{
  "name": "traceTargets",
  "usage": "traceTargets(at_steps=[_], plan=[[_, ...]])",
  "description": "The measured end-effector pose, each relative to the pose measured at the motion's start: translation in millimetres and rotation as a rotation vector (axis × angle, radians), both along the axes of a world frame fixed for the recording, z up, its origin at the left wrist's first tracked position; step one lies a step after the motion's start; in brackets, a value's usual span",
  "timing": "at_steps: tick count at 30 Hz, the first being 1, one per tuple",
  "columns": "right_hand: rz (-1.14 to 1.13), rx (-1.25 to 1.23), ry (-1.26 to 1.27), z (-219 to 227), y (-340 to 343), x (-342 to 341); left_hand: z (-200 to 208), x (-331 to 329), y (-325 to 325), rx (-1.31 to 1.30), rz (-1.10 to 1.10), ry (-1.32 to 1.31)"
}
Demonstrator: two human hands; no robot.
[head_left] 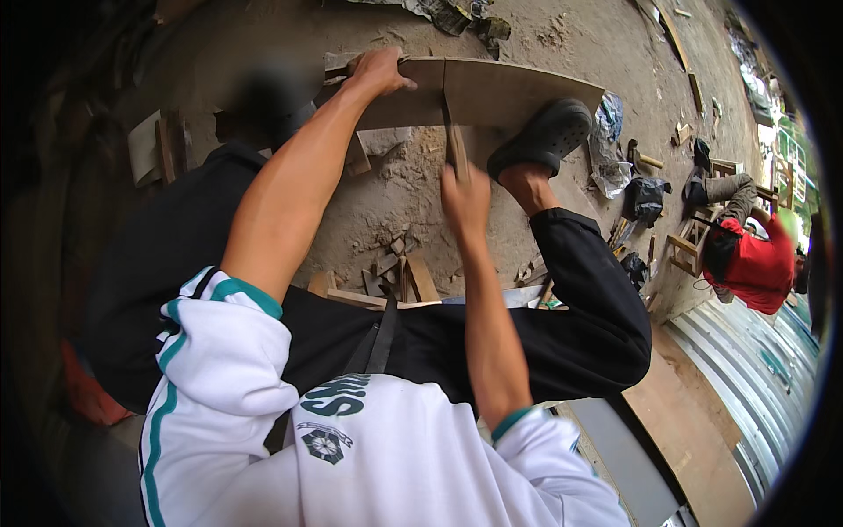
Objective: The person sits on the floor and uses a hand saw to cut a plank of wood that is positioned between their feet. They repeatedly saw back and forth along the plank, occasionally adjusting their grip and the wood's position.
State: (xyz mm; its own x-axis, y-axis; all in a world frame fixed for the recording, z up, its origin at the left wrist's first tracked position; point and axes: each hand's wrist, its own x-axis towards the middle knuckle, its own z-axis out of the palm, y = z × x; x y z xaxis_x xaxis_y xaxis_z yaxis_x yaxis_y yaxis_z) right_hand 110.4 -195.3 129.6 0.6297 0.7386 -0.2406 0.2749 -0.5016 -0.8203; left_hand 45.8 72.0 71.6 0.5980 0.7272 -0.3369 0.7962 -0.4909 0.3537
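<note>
A thin, flat wooden board (pixel 518 86) lies crosswise in front of me, with a dark line running through it near its middle. My left hand (pixel 379 75) presses on the board's left part, with its fingers curled at the far edge. Below the line, my right hand (pixel 465 200) is closed around the wooden handle of a handsaw (pixel 457 151), slightly smeared by motion. The saw's narrow blade, seen nearly edge-on, meets the board at the line. My right foot, in a dark clog (pixel 553 136), rests on the board's right end.
Wood offcuts (pixel 411 277) lie on the dirt floor between my legs. Plastic bags (pixel 608 145) and a black bag (pixel 647 200) sit to the right. Farther right, a person in a red top (pixel 751 263) bends near a wooden frame and corrugated metal sheets (pixel 746 386).
</note>
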Motion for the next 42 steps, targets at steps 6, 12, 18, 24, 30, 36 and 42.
traceTargets(at_steps=[6,12,18,24,30,36,42], plan=[[0.053,0.010,-0.039,36.4,-56.7,-24.4,-17.8,-9.8,2.8,0.043,0.026,-0.050],[0.051,0.018,0.015,32.8,-47.1,-22.1,-15.1,-8.5,9.3,0.024,0.031,0.019],[0.024,0.060,-0.045,5.1,-40.9,-19.1,-1.3,4.6,12.6,0.036,0.018,0.003],[-0.013,0.145,0.007,23.1,-61.4,-35.3,-10.4,-9.0,9.0,0.036,0.039,0.014],[-0.034,0.030,-0.045,-11.6,6.3,16.4,-0.4,11.5,-6.5,-0.013,-0.003,-0.023],[0.022,0.039,0.062,49.2,-67.5,-35.1,-6.1,-11.2,8.2,-0.017,0.071,-0.006],[-0.046,-0.010,0.049,-24.2,16.8,13.7,6.4,10.2,-5.9,-0.042,0.016,0.024]])
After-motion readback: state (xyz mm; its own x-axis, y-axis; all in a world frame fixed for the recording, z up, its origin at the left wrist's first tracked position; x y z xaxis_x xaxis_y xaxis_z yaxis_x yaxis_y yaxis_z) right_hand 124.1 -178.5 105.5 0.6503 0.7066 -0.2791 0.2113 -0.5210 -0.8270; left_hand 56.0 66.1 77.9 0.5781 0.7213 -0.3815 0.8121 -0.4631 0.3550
